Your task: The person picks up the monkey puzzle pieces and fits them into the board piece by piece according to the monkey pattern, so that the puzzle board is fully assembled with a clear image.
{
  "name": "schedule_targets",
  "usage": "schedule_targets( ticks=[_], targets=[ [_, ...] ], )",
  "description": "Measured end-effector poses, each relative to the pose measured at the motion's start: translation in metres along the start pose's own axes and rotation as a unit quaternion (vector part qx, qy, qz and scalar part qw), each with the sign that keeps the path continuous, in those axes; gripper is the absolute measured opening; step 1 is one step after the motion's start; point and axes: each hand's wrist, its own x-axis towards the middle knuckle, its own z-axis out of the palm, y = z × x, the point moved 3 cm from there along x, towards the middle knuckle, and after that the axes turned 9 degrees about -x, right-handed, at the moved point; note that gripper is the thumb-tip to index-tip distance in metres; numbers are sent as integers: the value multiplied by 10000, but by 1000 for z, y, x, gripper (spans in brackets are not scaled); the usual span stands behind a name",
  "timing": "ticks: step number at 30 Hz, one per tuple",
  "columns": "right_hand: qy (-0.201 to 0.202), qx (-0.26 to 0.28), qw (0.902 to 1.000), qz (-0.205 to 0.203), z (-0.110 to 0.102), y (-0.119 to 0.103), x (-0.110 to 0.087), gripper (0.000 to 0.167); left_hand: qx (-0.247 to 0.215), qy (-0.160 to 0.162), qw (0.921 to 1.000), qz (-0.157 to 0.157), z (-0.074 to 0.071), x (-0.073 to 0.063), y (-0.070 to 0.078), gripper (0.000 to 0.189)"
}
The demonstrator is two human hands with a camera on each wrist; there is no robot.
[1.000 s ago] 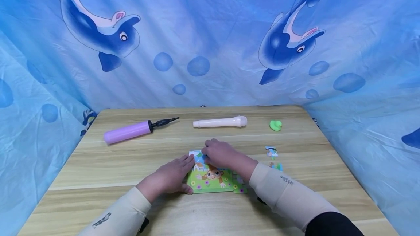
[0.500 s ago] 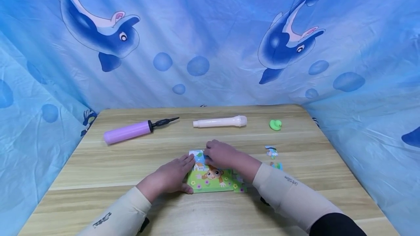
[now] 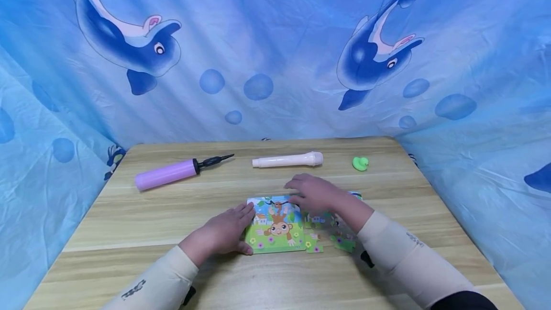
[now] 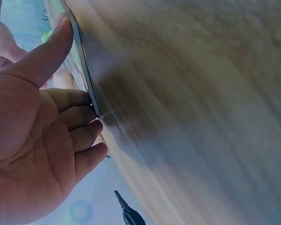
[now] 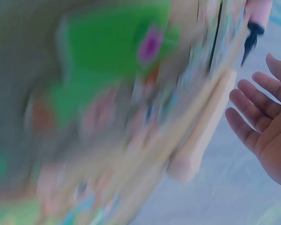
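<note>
A jigsaw puzzle board [image 3: 275,240] with a hanging monkey picture lies flat in the middle of the table. My left hand [image 3: 229,230] rests against its left side; in the left wrist view the thumb [image 4: 54,49] lies along the board's edge and the other fingers touch it. My right hand [image 3: 320,196] is just above the table, over the board's upper right corner and the loose pieces. In the right wrist view its fingers [image 5: 255,101] are spread and hold nothing. Loose puzzle pieces [image 3: 314,243] lie right of the board, some partly hidden under the right hand and forearm.
Across the back of the table lie a purple hand pump [image 3: 167,175] with a black nozzle, a pale pink toy microphone [image 3: 287,160] and a green toy duck [image 3: 360,163]. A blue dolphin-print curtain [image 3: 258,37] hangs behind and along both sides of the wooden table [image 3: 172,224].
My right hand has drawn back from the board's upper part to the right, fingers spreading. The monkey's upper body and several loose pieces now show. The left hand stays in place.
</note>
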Motion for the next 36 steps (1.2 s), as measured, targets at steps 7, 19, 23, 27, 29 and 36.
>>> schedule_targets(
  ticks=[7,19,23,27,29,36],
  targets=[
    [165,-311,9974,634,-19,51,-30,42,20,-40,10000,-15,-1,0,2,101],
    [-401,-261,9885,1437,-7,109,-77,43,-3,-59,10000,-15,-2,0,3,101],
    [-745,-147,9843,1594,8,120,-84,40,-10,-53,10000,-8,-2,0,3,100],
    [-757,-38,9845,1579,16,123,-86,33,7,-35,10000,-9,-2,-1,4,100],
    [-702,-30,9860,1513,17,122,-86,29,0,-29,10000,-8,-2,-1,4,100],
    [-569,-375,9879,1396,16,114,-81,23,10,-17,10000,-4,-2,-1,4,100]
  ],
)
